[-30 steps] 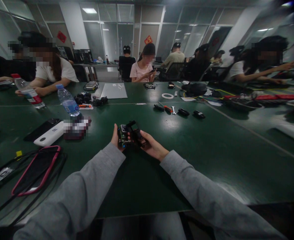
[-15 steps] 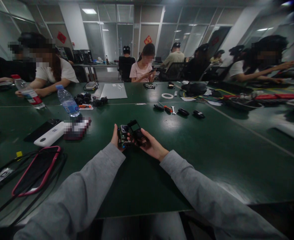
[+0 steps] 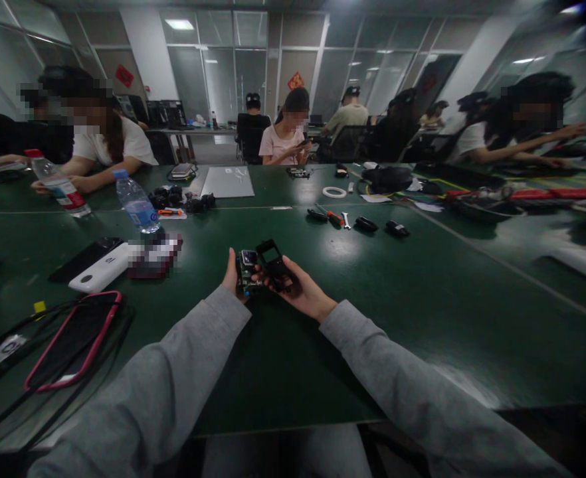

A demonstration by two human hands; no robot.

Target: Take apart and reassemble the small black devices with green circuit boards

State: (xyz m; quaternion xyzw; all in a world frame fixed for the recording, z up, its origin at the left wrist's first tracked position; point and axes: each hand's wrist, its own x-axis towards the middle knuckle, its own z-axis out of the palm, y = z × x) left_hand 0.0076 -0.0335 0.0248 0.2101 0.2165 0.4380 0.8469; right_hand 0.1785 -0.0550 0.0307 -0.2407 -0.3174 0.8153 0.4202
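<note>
A green circuit board, bearing a small screen near its far end, is held above the worktop. The left hand has its grip narrow around this circuit board, from the left side. The right hand has its grip closed on a black case with a square window; the circuit board is outside this case. Farther left stand a blue-capped bottle and a red-capped bottle; how full, I cannot tell.

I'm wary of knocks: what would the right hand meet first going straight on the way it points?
Probably the circuit board held in the left hand; the black cover in the right hand would lead. Depth between them is unclear.
</note>
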